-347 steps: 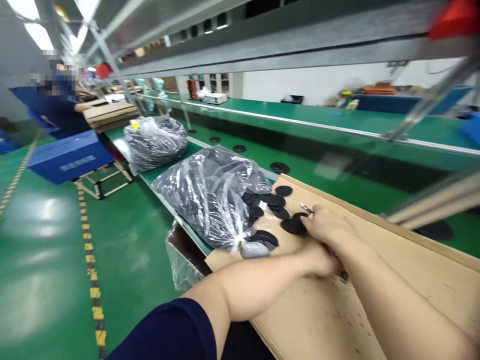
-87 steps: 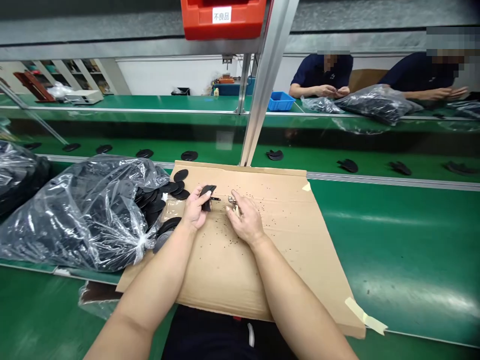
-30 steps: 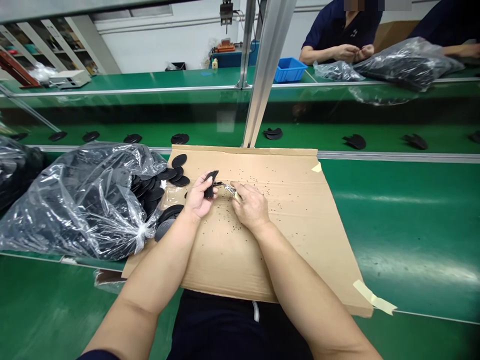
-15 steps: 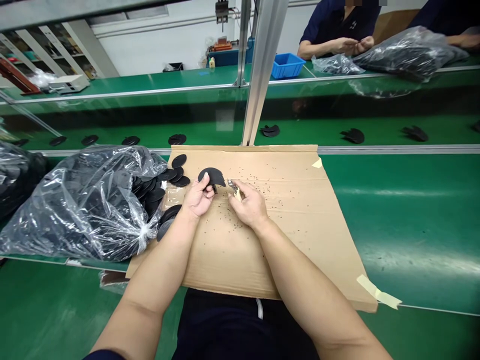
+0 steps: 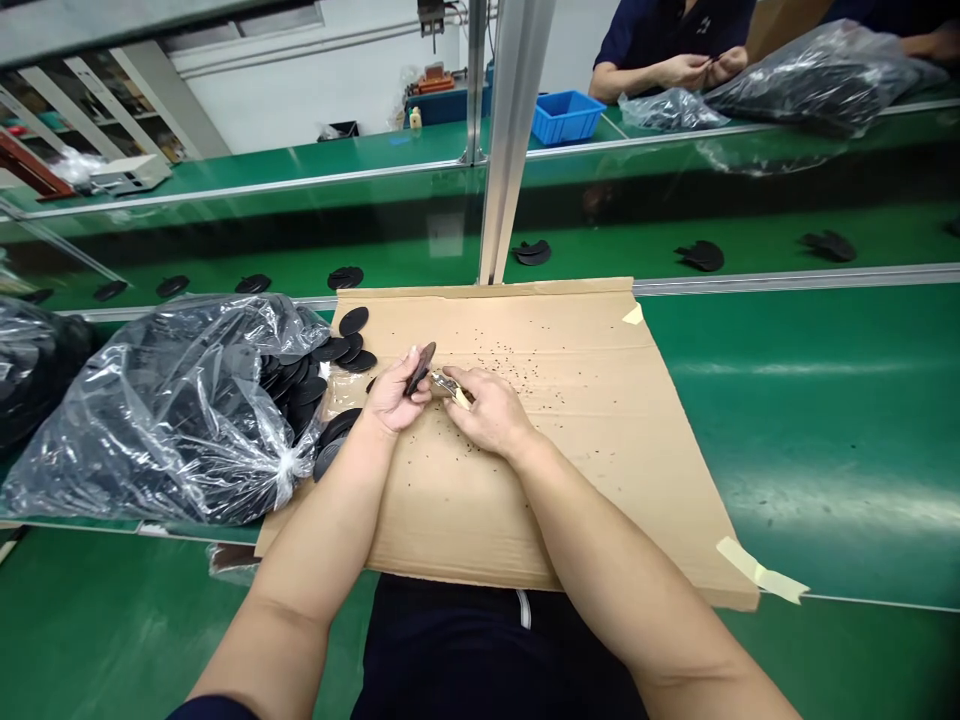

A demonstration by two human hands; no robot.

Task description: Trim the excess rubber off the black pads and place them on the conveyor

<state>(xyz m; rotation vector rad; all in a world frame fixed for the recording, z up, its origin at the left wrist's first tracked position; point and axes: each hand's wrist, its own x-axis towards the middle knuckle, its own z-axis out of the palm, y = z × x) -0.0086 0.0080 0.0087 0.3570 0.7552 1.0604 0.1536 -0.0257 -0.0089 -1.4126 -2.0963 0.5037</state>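
My left hand [image 5: 395, 391] grips a thin black plastic disc-like part [image 5: 421, 367], now turned nearly edge-on. In my right hand [image 5: 491, 410] is a pair of small nippers [image 5: 448, 385] with shiny metal jaws and pale yellow handles, mostly covered by my fingers. The jaws point left, right beside the part's edge; whether they touch it I cannot tell. Both hands are above a cardboard sheet [image 5: 600, 480] strewn with tiny black bits [image 5: 517, 372]. Left of my left hand, several black discs [image 5: 354, 347] lie on the cardboard's edge.
A clear plastic bag [image 5: 165, 430] of black discs spills open at the left. Tape [image 5: 761, 570] holds the cardboard's near right corner. Behind it rises a metal post [image 5: 508, 150]; black parts [image 5: 701, 255] lie along the green strip. Across, a person's hands [image 5: 705, 70] work near a blue bin [image 5: 568, 117].
My left hand has tilted the black part from broad side showing to nearly edge-on. My right hand has moved slightly left, bringing the nippers' jaws close to the part.
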